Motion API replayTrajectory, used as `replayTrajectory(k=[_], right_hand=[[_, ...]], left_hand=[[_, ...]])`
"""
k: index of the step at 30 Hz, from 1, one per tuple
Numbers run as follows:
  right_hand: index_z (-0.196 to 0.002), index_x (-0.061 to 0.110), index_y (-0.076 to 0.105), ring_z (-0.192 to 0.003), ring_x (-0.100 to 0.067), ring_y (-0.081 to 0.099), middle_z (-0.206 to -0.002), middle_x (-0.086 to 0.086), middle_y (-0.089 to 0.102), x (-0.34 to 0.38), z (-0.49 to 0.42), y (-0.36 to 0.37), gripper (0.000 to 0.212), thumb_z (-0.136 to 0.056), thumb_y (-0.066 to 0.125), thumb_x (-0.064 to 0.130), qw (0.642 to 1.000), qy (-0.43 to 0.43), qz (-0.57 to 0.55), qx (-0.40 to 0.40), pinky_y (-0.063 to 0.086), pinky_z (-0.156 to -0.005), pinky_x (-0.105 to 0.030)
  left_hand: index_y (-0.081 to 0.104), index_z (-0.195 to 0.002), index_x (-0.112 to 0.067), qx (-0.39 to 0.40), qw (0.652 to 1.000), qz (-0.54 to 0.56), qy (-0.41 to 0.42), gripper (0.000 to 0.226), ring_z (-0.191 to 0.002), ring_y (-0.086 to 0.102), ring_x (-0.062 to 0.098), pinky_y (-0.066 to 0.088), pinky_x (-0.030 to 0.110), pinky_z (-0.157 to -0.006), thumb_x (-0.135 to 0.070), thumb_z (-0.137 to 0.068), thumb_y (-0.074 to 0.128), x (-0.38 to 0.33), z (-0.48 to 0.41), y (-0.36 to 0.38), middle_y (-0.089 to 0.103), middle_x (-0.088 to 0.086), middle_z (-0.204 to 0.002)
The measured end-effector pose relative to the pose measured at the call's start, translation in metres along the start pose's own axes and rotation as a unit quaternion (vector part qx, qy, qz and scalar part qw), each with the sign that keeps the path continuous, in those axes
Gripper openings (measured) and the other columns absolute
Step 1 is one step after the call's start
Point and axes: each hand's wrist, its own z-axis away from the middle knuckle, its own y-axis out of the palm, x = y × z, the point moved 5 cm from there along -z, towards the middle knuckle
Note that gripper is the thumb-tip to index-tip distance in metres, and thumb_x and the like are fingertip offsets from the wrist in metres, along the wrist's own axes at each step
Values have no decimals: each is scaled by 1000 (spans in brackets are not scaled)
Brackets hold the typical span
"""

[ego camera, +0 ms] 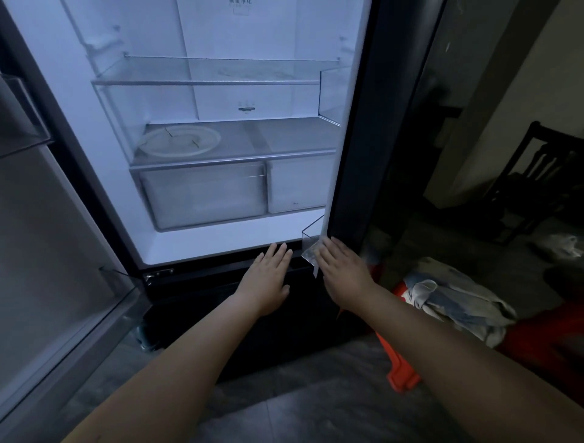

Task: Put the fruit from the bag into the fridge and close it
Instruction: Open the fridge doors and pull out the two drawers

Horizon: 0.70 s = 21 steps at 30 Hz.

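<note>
Fingers straight, my left hand (268,279) nears the bottom edge of the fridge (221,243); my right hand (343,268) lies flat on the door (355,158) corner; lettering (240,2) unreadable.

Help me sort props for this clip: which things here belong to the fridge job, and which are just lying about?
Job: fridge; its open right door; left hand; right hand, touching that door's bottom corner; bundle on the red stool, perhaps the bag, though no fruit shows.
Lying about: plate; red stool; chair.
</note>
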Motion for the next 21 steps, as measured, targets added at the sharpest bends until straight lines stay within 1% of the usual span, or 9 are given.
replayTrajectory(k=[2,4,8,9,11,13,15,18,21], right_hand=[[-134,3,48,-138,-31,32,-140,-13,49,-5,15,7,59,-85,49,35,1000,-1,0,-7,2,-115,-43],[-130,3,53,-136,-31,36,-137,-13,51,-9,31,14,56,-83,48,33,999,-16,-2,-28,6,-115,-43],[-134,2,49,-137,-31,31,-143,-15,44,-22,60,24,57,-86,31,26,998,-19,-9,-64,5,-116,-42],[-136,2,46,-138,-31,28,-144,-15,42,-24,67,27,56,-87,31,25,998,-19,-10,-66,5,-116,-42],[-139,2,40,-140,-31,23,-147,-15,37,-29,81,32,55,-89,37,24,997,-21,-13,-72,8,-117,-42],[-140,2,38,-141,-31,21,-148,-15,36,-35,96,35,57,-87,41,22,996,-18,-26,-79,11,-117,-42],[-140,2,38,-141,-30,21,-147,-15,36,-42,110,39,58,-85,37,19,996,-16,-40,-82,12,-116,-42],[-139,1,38,-140,-29,23,-146,-14,39,-54,131,48,58,-85,27,17,995,-13,-46,-85,7,-117,-40],[-138,3,41,-139,-28,26,-145,-13,41,-64,153,58,58,-82,27,15,995,-13,-61,-81,5,-118,-40]], left_hand=[[1,-151,-14,7,1000,0,10,75,-145,-7,20,3,35,-118,-34,-93,45,-12,-5,4,-5,3,-159],[1,-151,-14,15,1000,-1,22,75,-145,-7,20,3,35,-118,-33,-93,46,-26,-11,8,-5,3,-159],[-1,-150,-13,32,998,-13,50,77,-145,-7,21,4,35,-118,-33,-93,46,-53,-22,16,-5,4,-159],[-1,-150,-13,35,998,-15,54,77,-145,-8,21,4,35,-118,-34,-93,46,-60,-24,18,-6,4,-158],[-2,-150,-13,40,997,-20,63,78,-145,-8,20,4,35,-117,-35,-93,46,-73,-29,21,-7,4,-158],[-3,-150,-13,45,996,-26,74,79,-145,-8,20,4,35,-117,-35,-93,47,-86,-33,23,-8,4,-158],[-4,-150,-13,48,995,-33,83,79,-145,-9,21,3,35,-117,-35,-93,47,-100,-36,26,-9,4,-158],[-5,-150,-12,51,993,-48,96,79,-144,-12,21,3,36,-118,-35,-94,46,-118,-38,31,-11,5,-158],[-5,-150,-12,59,991,-54,107,77,-144,-11,21,3,35,-118,-34,-94,44,-134,-38,37,-11,5,-158]])
